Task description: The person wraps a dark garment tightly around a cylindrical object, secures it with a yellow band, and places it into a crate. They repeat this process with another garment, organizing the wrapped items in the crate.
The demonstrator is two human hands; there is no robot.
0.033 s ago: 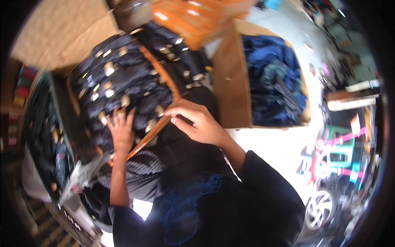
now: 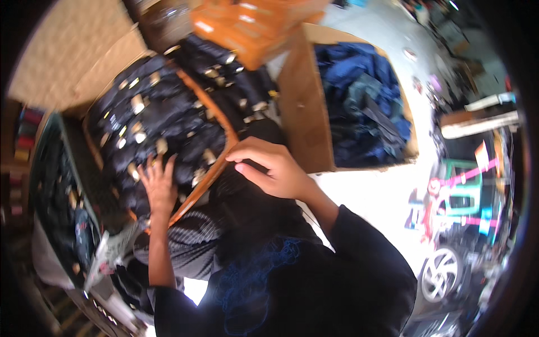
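Observation:
In front of me, an orange-rimmed box (image 2: 197,194) holds many packed black bundles (image 2: 168,115) with small pale tabs or ends. Their exact kind is not clear. My left hand (image 2: 159,188) lies on the bundles near the box's near left side, fingers spread and holding nothing. At the box's right-hand corner, my right hand (image 2: 272,168) has its fingers bent over the orange rim, with the thumb on the near side. The fingertips partly hide that corner.
A cardboard box (image 2: 306,106) with dark blue cloth items (image 2: 365,95) stands to the right. Orange packages (image 2: 252,28) lie at the far side. A dark green-edged bin (image 2: 84,163) is at left, beside a raised cardboard flap (image 2: 73,50). A white spoked wheel (image 2: 441,275) shows at lower right.
The whole scene has shifted slightly left in the view, as the camera moved. Both hands keep nearly the same places at the box.

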